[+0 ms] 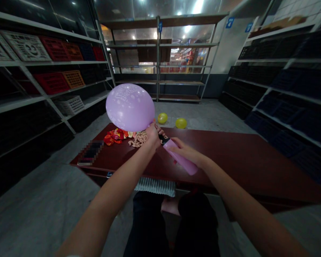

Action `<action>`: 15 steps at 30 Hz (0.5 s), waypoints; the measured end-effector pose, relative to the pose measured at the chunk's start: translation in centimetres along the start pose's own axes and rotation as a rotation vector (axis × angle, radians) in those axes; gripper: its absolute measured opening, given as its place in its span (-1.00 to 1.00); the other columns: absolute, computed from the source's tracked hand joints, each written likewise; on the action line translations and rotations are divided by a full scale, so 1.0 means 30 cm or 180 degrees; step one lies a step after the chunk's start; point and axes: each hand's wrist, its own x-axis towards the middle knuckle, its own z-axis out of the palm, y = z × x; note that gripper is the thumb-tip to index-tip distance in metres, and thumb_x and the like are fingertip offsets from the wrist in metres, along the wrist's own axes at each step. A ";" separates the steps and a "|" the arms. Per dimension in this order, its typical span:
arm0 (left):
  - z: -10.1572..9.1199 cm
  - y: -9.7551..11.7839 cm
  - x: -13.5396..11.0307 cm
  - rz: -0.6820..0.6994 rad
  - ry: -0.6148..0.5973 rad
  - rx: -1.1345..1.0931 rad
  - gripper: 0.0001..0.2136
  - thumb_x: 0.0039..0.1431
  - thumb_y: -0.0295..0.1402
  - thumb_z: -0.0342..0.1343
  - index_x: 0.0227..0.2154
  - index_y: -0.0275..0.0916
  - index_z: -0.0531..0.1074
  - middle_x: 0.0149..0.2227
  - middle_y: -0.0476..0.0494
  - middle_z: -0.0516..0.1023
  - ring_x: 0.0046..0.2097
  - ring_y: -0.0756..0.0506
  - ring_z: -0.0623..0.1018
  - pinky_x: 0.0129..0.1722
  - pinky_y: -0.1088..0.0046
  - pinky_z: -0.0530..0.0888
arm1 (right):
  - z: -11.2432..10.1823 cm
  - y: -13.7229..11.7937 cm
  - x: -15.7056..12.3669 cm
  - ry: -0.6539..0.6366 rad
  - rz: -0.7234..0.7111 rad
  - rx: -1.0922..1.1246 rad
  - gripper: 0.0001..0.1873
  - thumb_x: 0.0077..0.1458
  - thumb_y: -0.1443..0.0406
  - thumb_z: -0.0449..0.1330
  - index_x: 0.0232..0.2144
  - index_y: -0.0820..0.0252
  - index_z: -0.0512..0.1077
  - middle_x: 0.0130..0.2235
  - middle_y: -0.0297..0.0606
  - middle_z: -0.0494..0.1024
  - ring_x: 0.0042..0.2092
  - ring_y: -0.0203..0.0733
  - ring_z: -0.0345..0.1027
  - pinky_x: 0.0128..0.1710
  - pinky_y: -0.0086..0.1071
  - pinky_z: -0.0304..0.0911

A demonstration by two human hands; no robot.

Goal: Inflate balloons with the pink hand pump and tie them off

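Observation:
A large light-purple balloon (pixel 130 109) with pale printing stands inflated above the table's far left part. My left hand (pixel 153 135) is closed around the balloon's neck, where it meets the dark tip of a pink hand balloon pump (pixel 187 166). My right hand (pixel 186 151) grips the pump's pink barrel, which slants down to the right over the table. Below the balloon lie limp red and yellow balloons (pixel 114 137) and, beside them, a heap of uninflated beige long balloons (pixel 138 139). The join between neck and nozzle is hidden by my left fingers.
The dark red table (pixel 230 157) spans the front. A blurred-out phone-like object (pixel 91 152) lies at its left edge. Two yellow balloons (pixel 162 118) are beyond the far edge. Shelves with crates (pixel 55 82) stand left and right, and a metal rack (pixel 158 71) stands behind.

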 end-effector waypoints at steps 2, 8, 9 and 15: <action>-0.018 -0.020 -0.002 0.0246 0.0085 -0.0222 -0.68 0.22 -0.39 -0.08 -0.62 -0.19 -0.02 -0.75 0.16 -0.03 -0.75 0.08 0.08 -0.69 0.55 0.12 | -0.009 0.005 0.043 0.0323 -0.0249 -0.1002 -0.37 0.03 -0.09 0.20 0.10 -0.02 0.29 -0.18 -0.24 0.58 -0.31 -0.13 0.49 -0.35 -0.25 0.39; -0.091 -0.078 0.001 0.0938 0.0549 -0.0513 -0.66 0.24 -0.42 -0.07 -0.63 -0.19 0.00 -0.71 0.15 0.07 -0.69 0.09 0.21 -0.58 0.56 0.25 | 0.059 0.042 0.105 0.0787 -0.0851 -0.2908 -0.38 0.13 -0.03 0.11 0.22 -0.13 0.19 0.13 -0.23 0.46 -0.01 0.04 0.45 -0.12 -0.16 0.31; -0.108 -0.086 0.006 0.0930 0.0559 -0.0446 -0.67 0.23 -0.45 -0.07 -0.63 -0.19 0.01 -0.71 0.15 0.09 -0.68 0.09 0.21 -0.58 0.57 0.24 | 0.076 0.053 0.110 0.0796 -0.0853 -0.3058 -0.38 0.16 -0.02 0.08 0.24 -0.13 0.16 0.16 -0.21 0.42 -0.02 0.04 0.45 -0.14 -0.17 0.32; -0.229 -0.039 0.078 0.0626 0.0777 -0.0016 -0.74 0.15 -0.50 -0.07 -0.60 -0.19 0.04 -0.70 0.16 0.13 -0.66 0.10 0.25 -0.56 0.62 0.28 | 0.094 0.146 0.104 0.0721 -0.0675 -0.3600 -0.45 0.25 0.03 -0.02 0.25 -0.07 0.16 0.07 -0.12 0.43 -0.10 -0.01 0.45 -0.22 -0.24 0.28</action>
